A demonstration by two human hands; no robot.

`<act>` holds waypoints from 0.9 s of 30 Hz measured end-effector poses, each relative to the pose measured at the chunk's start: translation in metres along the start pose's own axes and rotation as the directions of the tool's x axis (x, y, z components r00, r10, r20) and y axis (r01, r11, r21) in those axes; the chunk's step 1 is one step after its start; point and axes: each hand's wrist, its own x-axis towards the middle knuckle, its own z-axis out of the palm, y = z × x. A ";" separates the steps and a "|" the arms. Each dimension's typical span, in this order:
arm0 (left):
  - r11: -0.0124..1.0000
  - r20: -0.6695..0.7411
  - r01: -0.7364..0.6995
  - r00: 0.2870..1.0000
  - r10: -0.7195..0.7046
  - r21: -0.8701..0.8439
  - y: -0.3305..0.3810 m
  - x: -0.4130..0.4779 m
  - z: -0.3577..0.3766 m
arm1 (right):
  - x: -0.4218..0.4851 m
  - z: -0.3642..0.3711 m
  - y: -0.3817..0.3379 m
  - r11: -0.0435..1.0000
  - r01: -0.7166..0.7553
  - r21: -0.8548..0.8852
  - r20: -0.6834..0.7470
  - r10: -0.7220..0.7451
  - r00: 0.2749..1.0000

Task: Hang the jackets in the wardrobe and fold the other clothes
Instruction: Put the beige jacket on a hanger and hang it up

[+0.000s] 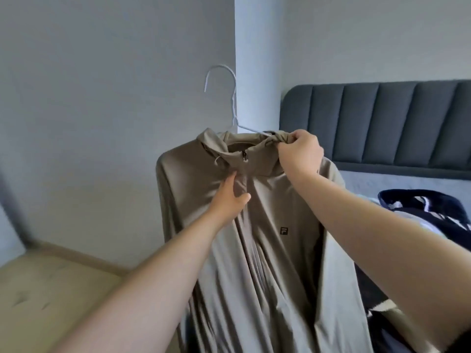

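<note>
- The right hand point(299, 151) has its fingers curled, pinching the bunched collar of the khaki jacket point(254, 238) where the white hanger point(230, 103) arm runs in.
- The left hand point(229, 200) lies just below, thumb and fingers gripping the chest fabric beside the zip.
- The jacket hangs in the air between both hands, its hem out of view.
- It looks thin, light and slippery, so holding at the collar and hanger neck seems safest.
- Off to the right of the fingers, dark clothes point(428, 210) lie on the bed point(377, 182).

Both hands point(300, 151) hold a beige jacket point(267, 238) (on a white hanger point(233, 98)).
</note>
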 end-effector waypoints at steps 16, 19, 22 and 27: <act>0.885 -0.327 0.002 0.930 0.170 0.465 0.043 -0.010 -0.248 | 0.023 0.078 -0.185 0.973 0.103 0.206 0.291 -0.162 0.943; 0.706 -0.498 -0.074 0.657 0.566 0.705 0.027 -0.028 -0.294 | 0.014 0.107 -0.192 0.963 0.095 0.251 0.330 -0.178 0.927; 0.658 -0.555 0.101 0.639 0.532 0.746 0.020 -0.027 -0.340 | 0.003 0.131 -0.206 0.947 0.131 0.292 0.378 -0.240 0.894; 0.699 -0.412 0.210 0.902 0.132 0.683 0.006 -0.017 -0.389 | -0.018 0.162 -0.226 0.884 0.238 0.402 0.378 -0.397 0.836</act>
